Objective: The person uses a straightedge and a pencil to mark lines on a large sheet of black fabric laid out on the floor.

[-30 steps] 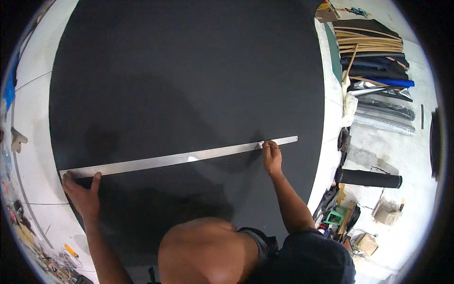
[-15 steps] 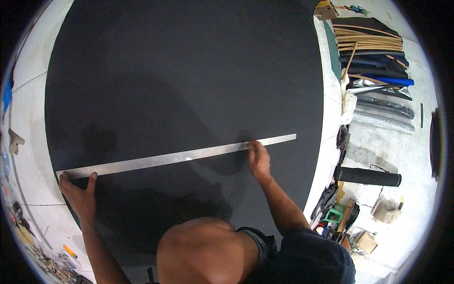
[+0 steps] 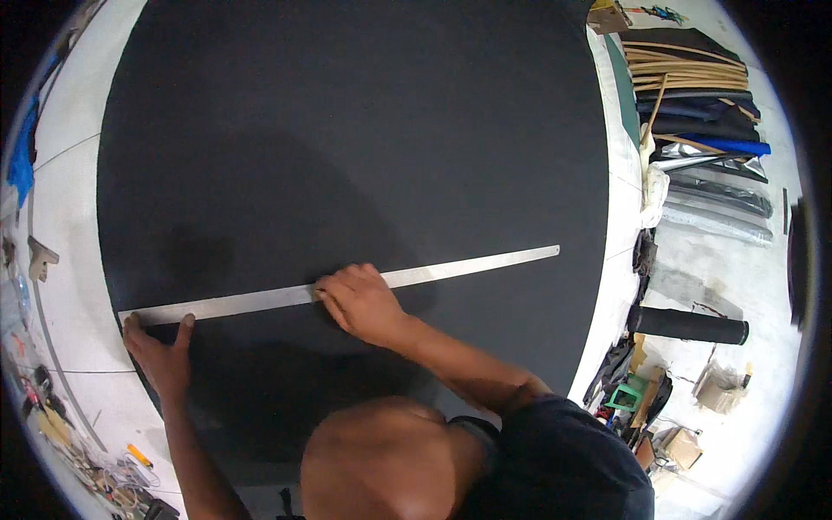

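Note:
A long steel ruler (image 3: pixel 251 302) lies slantwise across a wide black sheet of fabric-like material (image 3: pixel 364 130), its right end farther from me. My left hand (image 3: pixel 165 360) is at the ruler's left end, thumb and fingers spread wide, with the tips on its near edge. At about the ruler's middle, my right hand (image 3: pixel 364 305) lies across it with curled fingers. Those fingers hide part of the ruler. Whether they pinch some small tool cannot be made out.
The black sheet lies on a white table (image 3: pixel 74 186). A scraper-like tool (image 3: pixel 40 258) and an orange-handled cutter (image 3: pixel 139 455) lie on the left. At right are several stacked rolls (image 3: pixel 693 104), a black roll (image 3: pixel 691 326) and a green plastic stool (image 3: pixel 626 394).
My right hand has slid left along the ruler, from near its right end to about its middle. My left hand stays at the left end. The whole view has shifted slightly.

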The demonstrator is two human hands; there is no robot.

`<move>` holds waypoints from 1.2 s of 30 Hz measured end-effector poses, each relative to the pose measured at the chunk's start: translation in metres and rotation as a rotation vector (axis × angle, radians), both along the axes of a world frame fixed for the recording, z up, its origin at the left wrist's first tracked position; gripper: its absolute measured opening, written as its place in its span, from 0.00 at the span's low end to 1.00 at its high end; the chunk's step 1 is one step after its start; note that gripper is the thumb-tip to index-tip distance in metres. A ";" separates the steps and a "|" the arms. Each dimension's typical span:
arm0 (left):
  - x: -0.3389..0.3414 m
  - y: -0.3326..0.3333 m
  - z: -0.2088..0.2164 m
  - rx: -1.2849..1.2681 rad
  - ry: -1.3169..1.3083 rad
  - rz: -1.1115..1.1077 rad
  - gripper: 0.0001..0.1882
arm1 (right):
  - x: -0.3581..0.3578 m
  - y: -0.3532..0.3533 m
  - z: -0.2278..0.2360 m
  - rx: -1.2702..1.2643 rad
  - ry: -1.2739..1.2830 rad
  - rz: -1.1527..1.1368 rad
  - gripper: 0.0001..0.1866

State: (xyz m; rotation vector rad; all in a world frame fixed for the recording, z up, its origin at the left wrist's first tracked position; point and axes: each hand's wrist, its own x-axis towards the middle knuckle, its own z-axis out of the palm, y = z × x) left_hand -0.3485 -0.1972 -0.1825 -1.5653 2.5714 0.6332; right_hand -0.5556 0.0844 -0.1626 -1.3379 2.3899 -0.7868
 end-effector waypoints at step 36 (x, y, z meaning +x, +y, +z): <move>-0.010 0.008 0.017 0.007 0.014 0.016 0.56 | -0.005 0.018 0.003 0.204 -0.049 0.081 0.16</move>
